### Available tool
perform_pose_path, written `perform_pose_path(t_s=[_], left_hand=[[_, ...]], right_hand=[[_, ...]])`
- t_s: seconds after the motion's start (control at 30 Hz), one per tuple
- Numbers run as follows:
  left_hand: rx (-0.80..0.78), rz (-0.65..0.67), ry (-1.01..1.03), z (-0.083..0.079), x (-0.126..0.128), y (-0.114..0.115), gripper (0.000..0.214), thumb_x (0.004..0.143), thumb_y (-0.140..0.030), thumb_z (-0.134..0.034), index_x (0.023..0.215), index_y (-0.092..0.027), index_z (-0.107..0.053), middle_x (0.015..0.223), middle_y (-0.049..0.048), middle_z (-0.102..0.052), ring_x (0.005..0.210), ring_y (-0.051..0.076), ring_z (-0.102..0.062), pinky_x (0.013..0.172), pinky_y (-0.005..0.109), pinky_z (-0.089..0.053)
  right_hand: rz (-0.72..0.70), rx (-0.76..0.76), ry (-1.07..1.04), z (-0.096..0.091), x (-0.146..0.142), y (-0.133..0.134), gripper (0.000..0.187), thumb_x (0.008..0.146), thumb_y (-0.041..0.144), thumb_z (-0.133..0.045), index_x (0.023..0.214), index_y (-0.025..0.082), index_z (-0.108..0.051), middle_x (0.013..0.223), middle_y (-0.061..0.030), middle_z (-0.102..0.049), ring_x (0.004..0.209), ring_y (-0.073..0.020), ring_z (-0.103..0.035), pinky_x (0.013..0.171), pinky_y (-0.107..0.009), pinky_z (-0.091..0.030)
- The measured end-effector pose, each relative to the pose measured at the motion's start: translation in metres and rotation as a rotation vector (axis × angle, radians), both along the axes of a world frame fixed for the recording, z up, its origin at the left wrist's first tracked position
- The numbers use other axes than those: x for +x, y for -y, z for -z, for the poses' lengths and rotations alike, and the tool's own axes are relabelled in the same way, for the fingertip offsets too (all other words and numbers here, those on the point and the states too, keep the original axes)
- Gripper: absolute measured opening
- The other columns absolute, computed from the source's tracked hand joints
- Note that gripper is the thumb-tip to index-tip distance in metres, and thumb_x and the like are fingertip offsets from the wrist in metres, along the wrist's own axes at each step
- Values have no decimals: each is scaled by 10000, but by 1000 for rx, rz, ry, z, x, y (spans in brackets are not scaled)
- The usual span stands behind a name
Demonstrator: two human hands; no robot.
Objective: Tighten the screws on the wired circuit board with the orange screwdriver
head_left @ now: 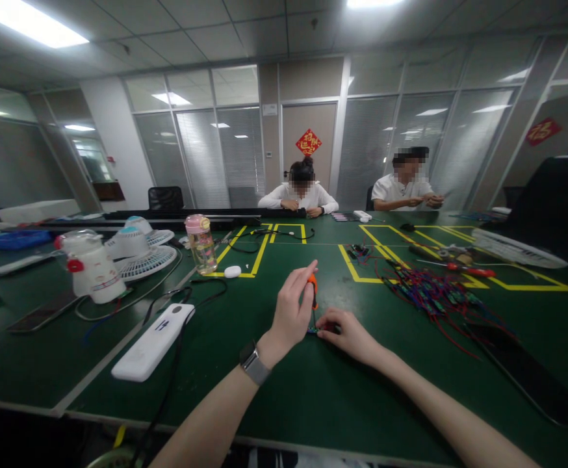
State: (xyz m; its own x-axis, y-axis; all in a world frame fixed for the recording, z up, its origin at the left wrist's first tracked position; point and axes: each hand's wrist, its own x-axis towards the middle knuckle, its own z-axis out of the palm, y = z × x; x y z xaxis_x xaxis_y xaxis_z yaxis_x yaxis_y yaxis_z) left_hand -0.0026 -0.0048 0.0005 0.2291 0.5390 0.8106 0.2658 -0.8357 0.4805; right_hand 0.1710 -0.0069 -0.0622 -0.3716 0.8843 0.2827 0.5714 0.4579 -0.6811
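My left hand (291, 305), with a watch on its wrist, is closed round a screwdriver with an orange handle (314, 300). The screwdriver stands nearly upright, and its thin shaft points down at a small circuit board (312, 330) on the green table. The fingers of my right hand (347, 333) are pinched at the board's right side, pressing it against the tabletop. Most of the board is hidden by my fingers, so I cannot tell exactly where the tip touches.
A tangled pile of wired circuit boards (430, 289) lies to the right, near a red-handled screwdriver (472, 270) and a dark phone-like slab (522, 370). On the left are a white power bank-like block (154, 341), a pink-lidded bottle (201, 247) and cables. Two people sit opposite.
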Motion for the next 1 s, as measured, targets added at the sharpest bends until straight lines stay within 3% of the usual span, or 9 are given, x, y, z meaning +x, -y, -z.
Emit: perform_pose_path(t_s=[0.13, 0.23, 0.47, 0.57, 0.73, 0.9, 1.0], left_hand=[[37, -45, 12, 1, 1, 0, 303, 957, -194, -480, 1243, -210, -579, 1036, 64, -624, 952, 174, -600, 853, 322, -500], [64, -117, 17, 2, 1, -1, 194, 906, -247, -594, 1084, -213, -663, 890, 25, -555, 810, 150, -571, 748, 278, -500], [7, -43, 5, 1, 0, 0, 378, 992, -174, -368, 1342, -216, -505, 1144, 82, -580, 1041, 173, -578, 916, 322, -478], [19, -46, 11, 2, 1, 0, 350, 982, -170, -406, 1309, -202, -528, 1109, 80, -618, 1030, 180, -588, 907, 330, -480], [71, -146, 10, 3, 1, -2, 208, 914, -236, -574, 1101, -209, -660, 894, 34, -568, 830, 162, -574, 757, 292, -491], [23, -71, 1, 2, 1, 0, 356, 988, -191, -381, 1303, -219, -546, 1074, 75, -589, 994, 176, -580, 866, 318, -485], [9, -64, 29, 3, 1, -1, 359, 984, -181, -401, 1324, -208, -514, 1093, 77, -617, 1018, 181, -589, 904, 334, -479]], right_hand=[[-6, -3, 3, -1, 0, 1, 84, 789, 187, -650, 848, 167, -706, 835, -38, -649, 749, -170, -612, 699, -277, -499], [4, 1, 4, -1, -1, 2, 88, 779, 167, -654, 847, 163, -708, 841, -39, -650, 749, -168, -609, 701, -275, -493], [10, 0, 6, -3, -2, 2, 89, 778, 137, -653, 841, 143, -716, 818, -40, -630, 748, -168, -604, 694, -268, -481], [13, 5, 11, -3, -2, 3, 90, 785, 152, -652, 841, 157, -721, 814, -34, -630, 743, -166, -602, 695, -267, -479], [22, -13, 1, -3, -2, 3, 103, 771, 134, -653, 845, 164, -719, 841, -37, -646, 753, -166, -607, 703, -267, -485], [20, -19, 0, -4, -2, 4, 84, 777, 142, -652, 833, 169, -708, 824, -30, -635, 748, -169, -610, 698, -271, -491], [13, -23, -9, -4, -2, 4, 76, 774, 138, -654, 827, 166, -702, 833, -33, -636, 759, -172, -611, 706, -275, -494]])
